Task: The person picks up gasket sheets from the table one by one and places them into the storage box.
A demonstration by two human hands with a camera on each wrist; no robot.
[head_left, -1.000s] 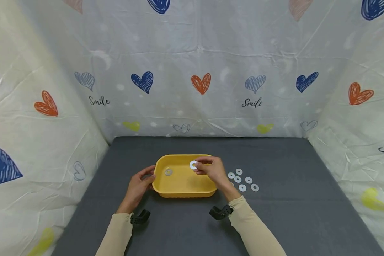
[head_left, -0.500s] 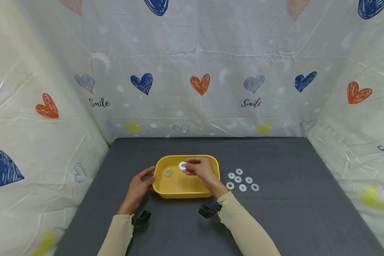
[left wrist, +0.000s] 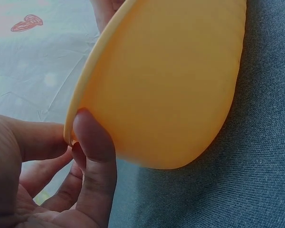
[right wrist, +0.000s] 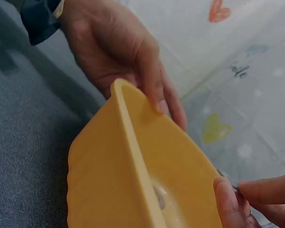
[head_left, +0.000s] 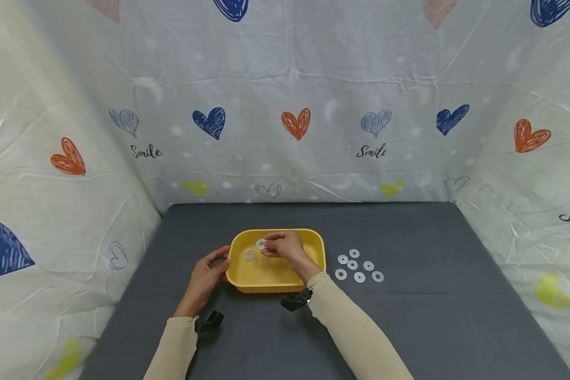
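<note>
A yellow plastic tray [head_left: 275, 288] with rounded corners stands on the grey table. My left hand [head_left: 209, 274] grips its left end; in the left wrist view the thumb [left wrist: 92, 137] and a finger pinch the rim. Over the tray's inside, my right hand [head_left: 285, 248] pinches a flat metal washer [head_left: 260, 244] between thumb and fingers. The right wrist view shows that washer edge-on as a thin dark line [right wrist: 228, 179]. Another washer [head_left: 249, 256] lies on the tray floor toward the left, just below the held one in the head view.
Several loose washers [head_left: 359, 277] lie spread on the table [head_left: 432, 316] to the right of the tray. Behind and at both sides hangs a pale cloth [head_left: 332, 95] printed with hearts. A black wrist strap [head_left: 296, 301] sits at each cuff.
My right hand has moved left over the tray with the pinched washer, stopping near the one on the tray floor. The left hand keeps its grip on the rim.
</note>
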